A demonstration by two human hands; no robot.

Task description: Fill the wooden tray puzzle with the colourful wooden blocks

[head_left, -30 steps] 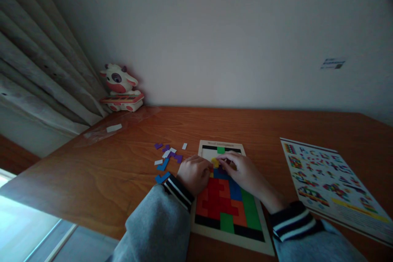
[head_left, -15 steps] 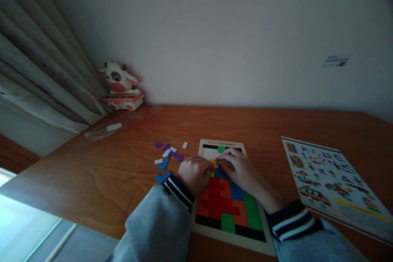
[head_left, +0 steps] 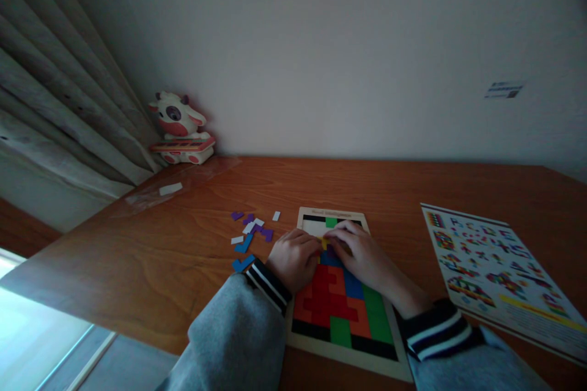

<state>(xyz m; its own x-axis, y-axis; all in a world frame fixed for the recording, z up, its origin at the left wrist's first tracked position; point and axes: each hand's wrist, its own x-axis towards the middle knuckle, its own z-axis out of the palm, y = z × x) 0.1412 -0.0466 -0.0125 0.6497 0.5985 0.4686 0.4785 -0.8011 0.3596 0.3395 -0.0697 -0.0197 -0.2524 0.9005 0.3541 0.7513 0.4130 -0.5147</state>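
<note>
A wood-grained table (head_left: 394,189) carries a printed pattern sheet (head_left: 504,269) on the right and, nearer the middle, a pale-rimmed wooden puzzle tray (head_left: 339,354) lying flat, with both hands over its upper half. The left hand (head_left: 293,256) lies over the tray's left side, its fingers curled under; how far they are parted, and whether they grip anything, cannot be told. The right hand (head_left: 364,256) reaches in from the other side, fingers bent and loosely gathered near a yellow block (head_left: 324,243); whether they pinch it is unclear. Below the hands, red blocks (head_left: 321,302) and a long green block (head_left: 376,314) lie closely fitted. The step in hand looks like close fingertip adjustment around the yellow block, which calls for light, square pressure without nudging its neighbours. Left of the tray lie loose purple, blue and white pieces (head_left: 276,216).
</note>
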